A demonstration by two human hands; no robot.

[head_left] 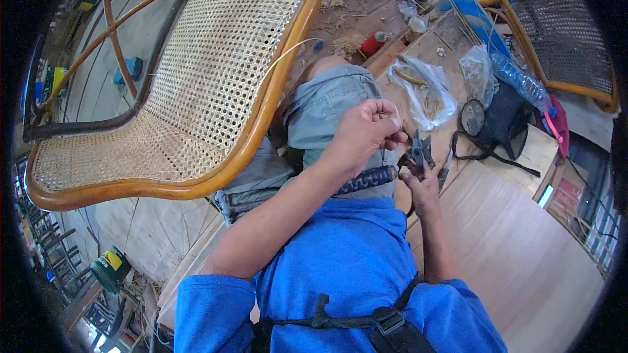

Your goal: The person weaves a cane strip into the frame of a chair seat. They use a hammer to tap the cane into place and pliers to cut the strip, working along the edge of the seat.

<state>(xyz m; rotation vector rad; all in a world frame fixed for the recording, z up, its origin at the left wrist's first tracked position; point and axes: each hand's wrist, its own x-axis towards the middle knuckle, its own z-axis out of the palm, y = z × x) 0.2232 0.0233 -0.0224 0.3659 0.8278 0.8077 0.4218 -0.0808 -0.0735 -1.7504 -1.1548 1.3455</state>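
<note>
My left hand (365, 132) is curled into a loose fist over my grey-trousered knee (327, 101), its fingertips meeting the tip of a pair of dark pliers (422, 151). My right hand (422, 186) grips the pliers' handles from below, just right of my left hand. Whether my left fingers pinch anything is hidden. A cane-woven rattan chair (216, 72) lies tilted against my knee on the left, its orange-brown frame (275, 101) close to my left forearm. A thin pale cane strand (288, 52) arcs off that frame.
Clear plastic bags (425, 91), a black bag (507, 121) and a plastic bottle (523, 82) lie ahead on the right. A second rattan chair (556, 33) stands at top right. A pale wooden board (517, 255) is at my right. A red spool (373, 44) lies on the littered floor.
</note>
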